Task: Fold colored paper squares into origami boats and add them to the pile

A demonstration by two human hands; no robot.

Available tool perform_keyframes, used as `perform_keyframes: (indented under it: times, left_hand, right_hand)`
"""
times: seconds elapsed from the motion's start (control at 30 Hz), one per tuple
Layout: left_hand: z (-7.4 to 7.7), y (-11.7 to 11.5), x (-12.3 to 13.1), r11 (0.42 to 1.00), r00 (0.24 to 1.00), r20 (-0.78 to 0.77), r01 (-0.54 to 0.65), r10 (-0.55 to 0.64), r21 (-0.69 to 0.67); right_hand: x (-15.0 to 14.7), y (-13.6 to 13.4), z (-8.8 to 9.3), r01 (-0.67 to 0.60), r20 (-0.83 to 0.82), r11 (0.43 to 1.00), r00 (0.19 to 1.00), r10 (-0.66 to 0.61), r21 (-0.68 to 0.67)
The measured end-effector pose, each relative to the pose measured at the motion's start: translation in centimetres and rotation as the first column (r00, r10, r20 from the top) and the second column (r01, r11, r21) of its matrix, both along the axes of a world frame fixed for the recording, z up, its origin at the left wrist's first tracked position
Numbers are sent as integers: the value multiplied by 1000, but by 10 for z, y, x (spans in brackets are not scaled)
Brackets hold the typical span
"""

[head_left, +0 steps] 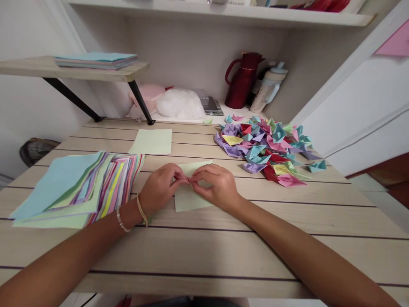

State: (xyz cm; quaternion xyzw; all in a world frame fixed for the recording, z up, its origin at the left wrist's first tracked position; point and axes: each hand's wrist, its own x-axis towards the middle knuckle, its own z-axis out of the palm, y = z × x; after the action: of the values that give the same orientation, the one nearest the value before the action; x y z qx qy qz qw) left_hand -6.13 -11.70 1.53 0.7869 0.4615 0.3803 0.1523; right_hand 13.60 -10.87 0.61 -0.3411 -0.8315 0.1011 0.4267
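Note:
My left hand (162,185) and my right hand (219,185) meet near the middle of the table, fingertips pinched together. Between them is something small and reddish, mostly hidden by the fingers; I cannot make out what it is. Beneath the hands lies a pale green paper sheet (191,202). To the left, a spread stack of coloured paper (64,179) reaches close to my left wrist. Another pale green sheet (151,141) rests farther back. Folded paper boats (255,153) in many colours are heaped at the back right.
A raised wooden shelf (96,73) on black legs holds more paper (96,59) at the back left. Behind the table stand a dark red jug (241,83), a pale bottle (268,89) and a white plastic bag (180,103).

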Motion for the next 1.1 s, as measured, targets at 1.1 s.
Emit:
perform_keyframes:
  times: [1.1]
  left_hand:
    - [-7, 14, -4, 864, 834, 538, 178, 121, -472]
  right_hand:
    - [-15, -2, -10, -182, -349, 796, 936, -39, -577]
